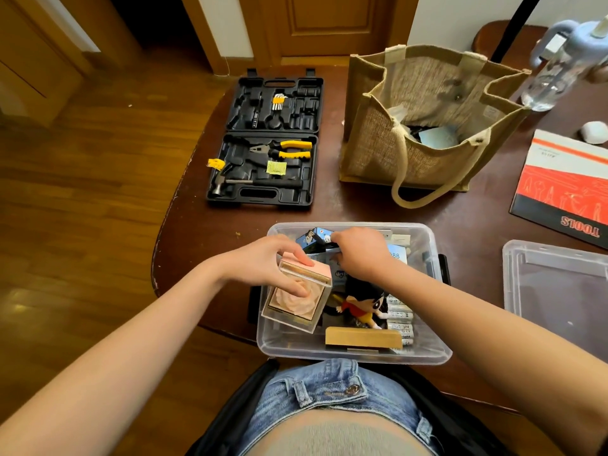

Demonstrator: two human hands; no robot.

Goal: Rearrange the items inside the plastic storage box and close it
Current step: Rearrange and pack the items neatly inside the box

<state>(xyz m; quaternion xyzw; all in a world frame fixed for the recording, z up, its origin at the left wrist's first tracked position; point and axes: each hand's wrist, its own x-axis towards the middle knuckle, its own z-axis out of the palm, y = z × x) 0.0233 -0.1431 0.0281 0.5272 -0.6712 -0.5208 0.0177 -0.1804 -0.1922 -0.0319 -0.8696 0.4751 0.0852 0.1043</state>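
The plastic storage box (353,352) sat open at the table's (362,209) near edge, right against the person's lap, its long axis running away from them. Inside were a cartoon figurine (365,306), a row of batteries (399,319) along the right wall and a wooden block (362,337) lying across the near end. The left hand (263,264) gripped a clear rose case (297,296), tilted over the box's left rim, thumb on its face and fingers on the pink top. The right hand (360,253) was curled, knuckles up, pinching a blue printed box (317,238) at the far end. The lid (559,291) lay flat well to the right. Beyond stood an open tool case (266,139) and a jute bag (424,120), with bare tabletop between.
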